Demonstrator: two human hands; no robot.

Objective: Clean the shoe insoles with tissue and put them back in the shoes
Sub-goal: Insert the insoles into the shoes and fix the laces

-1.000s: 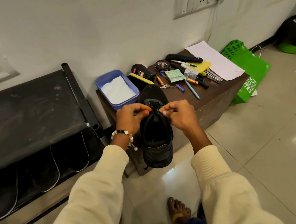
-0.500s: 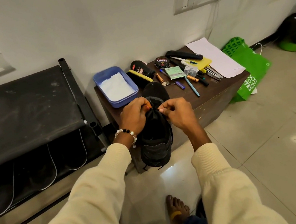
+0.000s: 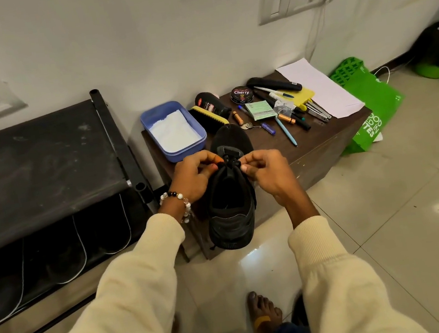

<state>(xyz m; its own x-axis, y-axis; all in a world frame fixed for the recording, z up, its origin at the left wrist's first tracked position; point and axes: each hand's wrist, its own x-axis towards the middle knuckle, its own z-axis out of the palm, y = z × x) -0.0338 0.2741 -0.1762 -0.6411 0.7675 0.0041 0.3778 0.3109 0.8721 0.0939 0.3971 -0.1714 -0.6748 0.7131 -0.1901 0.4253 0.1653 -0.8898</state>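
Black shoe (image 3: 231,207) lies on the front edge of the brown desk (image 3: 319,140), heel hanging off toward the person, toe pointing at the wall; left hand (image 3: 195,177) and right hand (image 3: 266,172) meet at the tongue, fingers of each curled and pinching the black lace (image 3: 230,163); insole prob. inside, too dark to tell. Just beside the toe, on the left: blue tub (image 3: 173,129) w/ white tissue (image 3: 173,132); behind it a brush (image 3: 209,116) and polish tin (image 3: 241,94); pens, paper to the right.
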